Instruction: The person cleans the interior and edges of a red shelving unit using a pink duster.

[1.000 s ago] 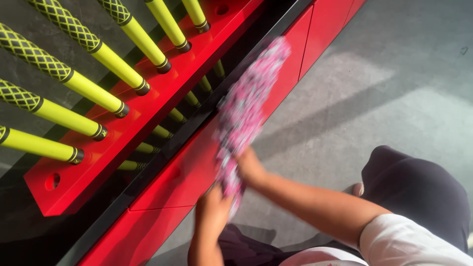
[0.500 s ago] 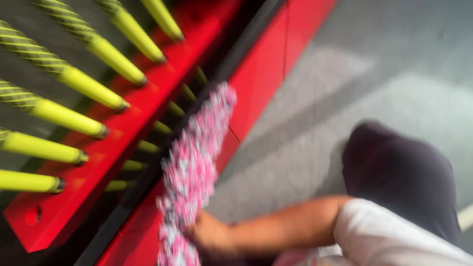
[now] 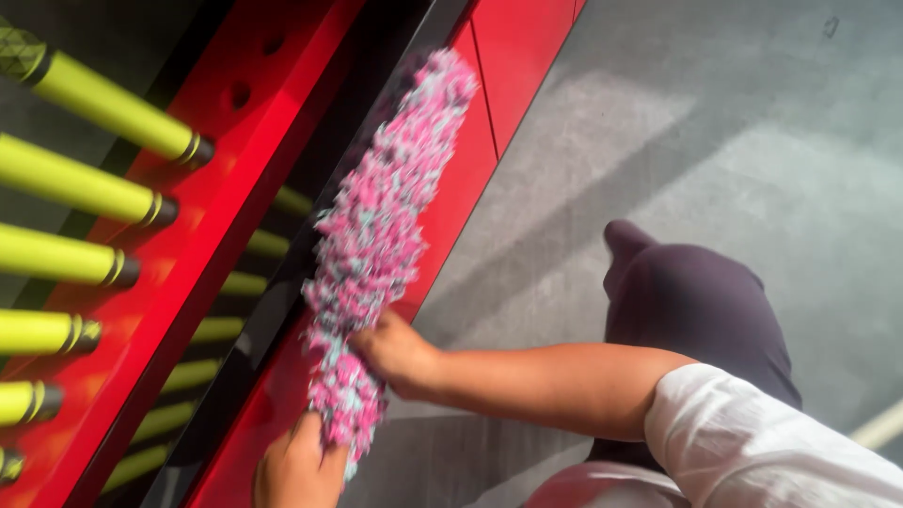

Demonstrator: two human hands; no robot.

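Clearly both hands close on the fluffy pink-and-teal duster (image 3: 376, 254): the right hand (image 3: 395, 353) has its grip pressed around the duster's middle, and the left hand (image 3: 299, 466) clasps the lower end from below; the duster lies slanted along the red panel (image 3: 475, 122), its top reaching the dark gap (image 3: 376, 85) beside the red rail (image 3: 188, 254); yellow-green bars (image 3: 85, 183) jut out from that rail; grey floor (image 3: 752, 141) lies to the right. One risk, I judge: the loose fibres may snag in the gap or on a bar end, tugging the duster out of the grip.
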